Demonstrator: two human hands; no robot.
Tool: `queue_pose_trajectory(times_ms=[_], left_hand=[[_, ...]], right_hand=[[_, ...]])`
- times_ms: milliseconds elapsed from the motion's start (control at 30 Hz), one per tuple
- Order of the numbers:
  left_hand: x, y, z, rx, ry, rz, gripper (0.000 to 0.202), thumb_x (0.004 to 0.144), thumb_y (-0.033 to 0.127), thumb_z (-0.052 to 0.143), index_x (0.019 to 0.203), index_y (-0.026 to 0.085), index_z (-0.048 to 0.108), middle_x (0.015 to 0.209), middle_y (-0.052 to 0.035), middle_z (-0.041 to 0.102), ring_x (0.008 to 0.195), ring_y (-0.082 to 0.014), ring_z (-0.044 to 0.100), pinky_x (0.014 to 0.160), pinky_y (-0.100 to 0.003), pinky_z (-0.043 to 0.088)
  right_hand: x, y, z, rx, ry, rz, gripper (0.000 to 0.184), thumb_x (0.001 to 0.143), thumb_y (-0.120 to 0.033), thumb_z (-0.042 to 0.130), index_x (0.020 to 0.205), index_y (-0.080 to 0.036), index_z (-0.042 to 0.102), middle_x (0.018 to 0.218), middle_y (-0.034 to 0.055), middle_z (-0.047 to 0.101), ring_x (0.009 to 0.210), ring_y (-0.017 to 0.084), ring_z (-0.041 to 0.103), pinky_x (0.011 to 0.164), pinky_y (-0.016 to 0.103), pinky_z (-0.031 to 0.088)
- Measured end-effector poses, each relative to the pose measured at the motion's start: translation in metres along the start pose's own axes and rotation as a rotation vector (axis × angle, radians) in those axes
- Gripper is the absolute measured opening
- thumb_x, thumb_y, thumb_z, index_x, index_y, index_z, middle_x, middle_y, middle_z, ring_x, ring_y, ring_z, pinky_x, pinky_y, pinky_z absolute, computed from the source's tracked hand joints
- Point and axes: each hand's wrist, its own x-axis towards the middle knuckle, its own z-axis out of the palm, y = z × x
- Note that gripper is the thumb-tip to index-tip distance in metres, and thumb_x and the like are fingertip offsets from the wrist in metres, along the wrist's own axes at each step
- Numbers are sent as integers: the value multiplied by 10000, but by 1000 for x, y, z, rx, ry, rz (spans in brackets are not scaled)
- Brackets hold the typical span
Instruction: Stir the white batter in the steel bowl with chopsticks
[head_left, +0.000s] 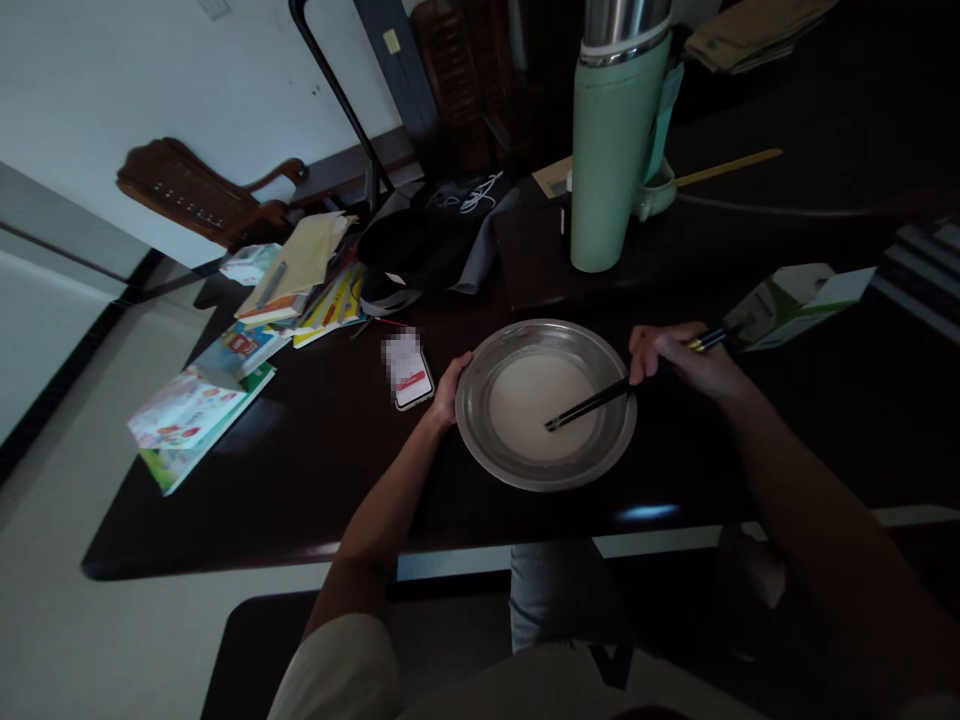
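A round metal plate [480, 440] with pale, whitish contents rests on the dark table [322, 470] in front of me. My left hand [450, 388] grips the plate's left rim. My right hand [671, 358] is closed on a pair of dark chopsticks [600, 400] with gold tops. Their tips dip into the pale contents near the plate's middle.
A phone [410, 378] lies just left of the plate. Behind it stand a tall green flask [615, 160] and a dark bag [427, 245]. Books and papers [225, 380] cover the table's left end. A small white-green carton [795, 305] lies at right. A wooden chair [195, 195] stands by the wall.
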Motion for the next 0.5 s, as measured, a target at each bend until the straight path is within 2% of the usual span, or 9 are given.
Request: queue_pose_trajectory(times_ms=[100,233,333,400,500], left_hand=[[-2,1,2,-18,50,-29,317,879,351,481,891,121,699,680,-60,710,704,-220,699,707,-323,557],[-1,0,1,-9,26,-18,306,857,372,524,898,129,705,696,-59,714,697,-222,699,708,-318,554],[0,0,-1,-4,14,-17,319,852,380,528,930,127,705,683,-58,711,701,-226,699,704,-318,554],[0,0,-1,-12,13,-20,320,860,372,514,935,124,702,674,-57,708,703,-223,698,701,-316,554],[-2,1,1,-37,40,-33,323,885,349,470,912,122,699,647,-54,699,698,-214,697,697,-311,555]], right_hand=[[1,-3,7,-57,-61,32,390,876,-505,571,633,-214,661,718,54,707,702,200,640,702,361,483],[3,-1,4,-98,104,17,368,871,-482,593,629,-216,667,721,49,700,727,196,647,742,360,484],[2,1,-2,-39,166,-34,406,917,-436,542,589,-220,648,629,33,669,635,186,623,674,359,466],[1,1,-2,2,114,-45,425,930,-432,516,582,-222,639,603,32,661,599,185,608,639,361,458],[1,-2,4,-19,4,-3,410,903,-481,540,603,-223,648,660,44,684,647,199,626,667,377,475]])
